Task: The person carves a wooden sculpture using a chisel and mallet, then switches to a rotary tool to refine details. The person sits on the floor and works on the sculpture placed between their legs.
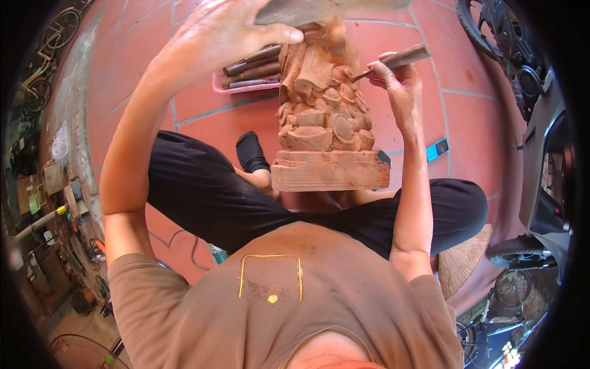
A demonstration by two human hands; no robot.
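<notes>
A carved wooden statue stands between my legs on a ridged rectangular base, its lower part worked into rounded, stacked shapes. My right hand is closed around a chisel, handle pointing up to the right, its thin blade meeting the carving's right side. At the upper edge my left hand grips a smooth grey-brown wooden mallet, which lies across the statue's top. The thumb shows below the mallet; the other fingers are mostly hidden or out of frame.
Behind the statue's left side, a pink tray holds several chisels. A blue mobile phone lies on the red tiles to the right. Parked motorbikes line the right side; bicycles and clutter fill the left.
</notes>
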